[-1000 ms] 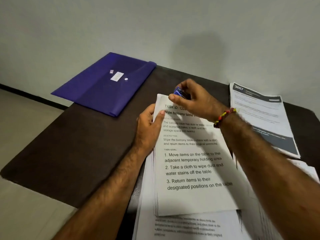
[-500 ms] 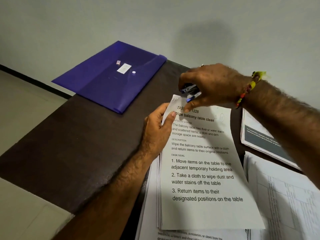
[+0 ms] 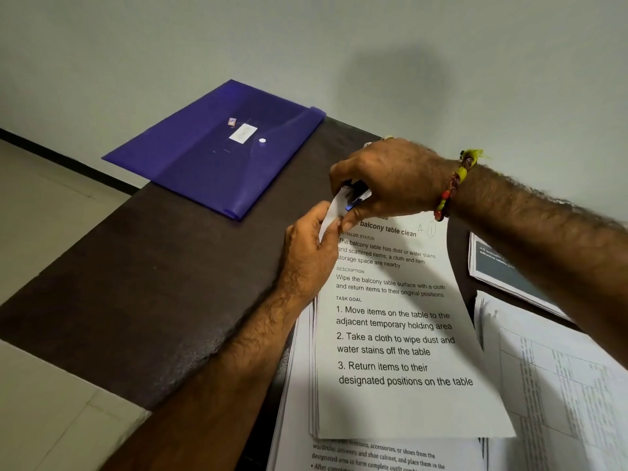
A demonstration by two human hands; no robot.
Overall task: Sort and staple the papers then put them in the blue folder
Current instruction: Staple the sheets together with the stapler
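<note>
- At top-left corner of paper set (image 3: 401, 334): right hand (image 3: 390, 178) curling tight round small blue stapler (image 3: 355, 198), squeezing it over the corner.
- Beside it: left hand (image 3: 311, 253) pinching the same corner, thumb on top, fingers underneath, lifting the edge slightly off the stack.
- Lying on dark table (image 3: 153, 283), over a loose stack of more sheets (image 3: 373, 457); lower part of the set resting flat, only the corner raised.
- Handling as thin, light and floppy: several sheets, sliding against each other easily until stapled. Probably needing the pinch kept right next to the stapler so edges stay aligned.
- Judging best hold as the corner now; once stapled, gripping along the left edge or supporting from below to avoid sagging or creasing.
- Sitting closed at far-left table edge, partly overhanging: blue folder (image 3: 217, 147), well apart from both hands. Looking like thin, slick, flexible plastic; likely needing one hand on the flap and one feeding paper in.
- Lying to the right, untouched: table-printed sheets (image 3: 560, 385) and a dark-headed document (image 3: 503, 270).
- Not seeing whether a staple is in yet; stapler mouth hidden by fingers.
</note>
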